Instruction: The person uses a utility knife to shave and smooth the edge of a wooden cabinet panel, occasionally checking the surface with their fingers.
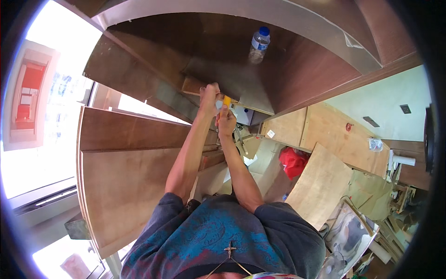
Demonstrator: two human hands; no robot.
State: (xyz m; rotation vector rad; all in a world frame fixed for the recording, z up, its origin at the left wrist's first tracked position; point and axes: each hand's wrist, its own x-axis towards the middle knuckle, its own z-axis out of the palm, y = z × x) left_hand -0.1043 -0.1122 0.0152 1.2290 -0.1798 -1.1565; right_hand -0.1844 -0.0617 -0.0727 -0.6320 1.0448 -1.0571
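Observation:
Both my arms reach forward to the edge of a brown wooden cabinet shelf (195,37). My left hand (210,95) is closed, its fingers curled against a short reddish-brown wooden strip (191,86) below the shelf; what it grips, if anything, is hidden. Just below and to the right, my right hand (226,122) is wrapped around a slim yellow tool (226,101). Its yellow end sticks up past my fingers, close to the strip; I cannot tell its exact kind.
A blue-capped plastic bottle (259,45) stands on the shelf. Wooden panels (130,186) lean at the left beside bright windows. To the right are a plywood sheet (320,183), a red bag (293,162), a long plywood cabinet (334,132) and scrap wood (395,239).

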